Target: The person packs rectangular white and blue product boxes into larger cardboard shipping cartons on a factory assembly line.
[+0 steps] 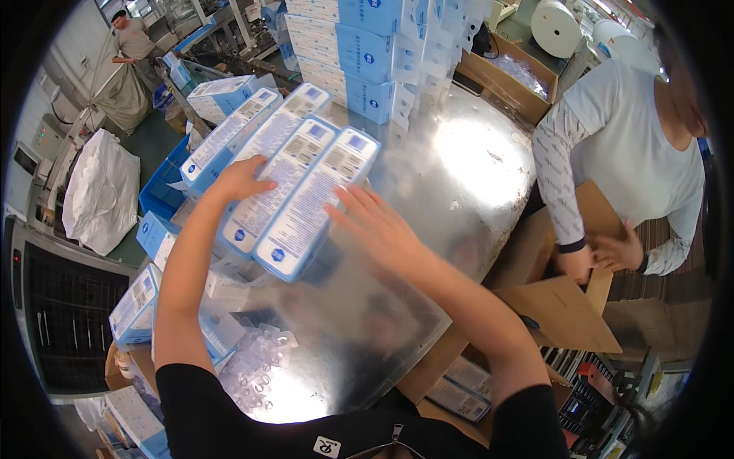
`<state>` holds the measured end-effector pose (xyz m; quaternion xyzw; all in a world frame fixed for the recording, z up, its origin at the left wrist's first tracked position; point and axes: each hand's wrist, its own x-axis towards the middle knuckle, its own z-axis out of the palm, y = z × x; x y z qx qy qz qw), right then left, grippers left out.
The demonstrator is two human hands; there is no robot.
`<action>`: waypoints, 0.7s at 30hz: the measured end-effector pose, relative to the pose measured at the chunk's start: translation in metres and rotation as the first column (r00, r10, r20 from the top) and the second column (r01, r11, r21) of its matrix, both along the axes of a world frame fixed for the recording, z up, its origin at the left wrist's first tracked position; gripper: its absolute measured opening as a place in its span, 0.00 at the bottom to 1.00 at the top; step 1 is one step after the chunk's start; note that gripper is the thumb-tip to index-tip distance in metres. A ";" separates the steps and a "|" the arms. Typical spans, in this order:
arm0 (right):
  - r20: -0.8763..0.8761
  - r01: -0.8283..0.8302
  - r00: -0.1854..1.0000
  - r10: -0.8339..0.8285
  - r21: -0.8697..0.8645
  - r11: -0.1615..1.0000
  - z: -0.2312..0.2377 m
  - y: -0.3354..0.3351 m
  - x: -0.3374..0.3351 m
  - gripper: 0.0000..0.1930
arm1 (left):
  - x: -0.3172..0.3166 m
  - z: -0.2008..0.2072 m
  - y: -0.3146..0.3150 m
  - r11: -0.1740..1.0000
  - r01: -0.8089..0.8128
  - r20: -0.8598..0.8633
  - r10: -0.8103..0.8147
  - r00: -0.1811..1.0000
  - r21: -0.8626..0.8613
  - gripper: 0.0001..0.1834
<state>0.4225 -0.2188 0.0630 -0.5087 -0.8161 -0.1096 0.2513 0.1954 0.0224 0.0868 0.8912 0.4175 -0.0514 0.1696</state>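
Blue-white cartons [306, 214] at metal table [428, 164]; left hand [238, 180]: thumb and fingers apart, on cartons; right hand [386, 233]: fingers spread, contact cannot tell; probably light, stiff, slippery; hold by long sides

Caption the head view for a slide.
Left hand and right hand at white-and-blue boxes over a metal table; co-worker at an open carton.
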 end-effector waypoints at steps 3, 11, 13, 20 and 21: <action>0.185 -0.040 0.981 0.063 -0.129 0.991 -0.022 0.077 -0.022 0.34 | 0.020 -0.010 0.015 0.984 0.069 0.144 -0.046 0.989 -0.164 0.46; 0.198 -0.275 0.939 0.280 -0.055 0.960 -0.033 -0.013 -0.105 0.32 | 0.075 -0.042 -0.051 0.957 -0.065 -0.043 0.080 0.996 0.284 0.54; 0.346 -0.270 0.893 0.287 -0.098 0.958 -0.023 -0.011 -0.091 0.31 | 0.081 -0.040 -0.055 0.963 -0.058 0.001 0.060 0.998 0.264 0.53; 0.204 -0.137 0.968 0.146 -0.058 0.989 -0.040 -0.132 -0.065 0.32 | 0.049 -0.035 -0.152 0.736 0.250 0.256 -0.500 0.827 0.629 0.46; 0.143 -0.109 0.983 0.117 -0.061 0.992 -0.034 -0.150 -0.059 0.32 | 0.039 -0.036 -0.162 0.703 0.240 0.295 -0.548 0.783 0.670 0.45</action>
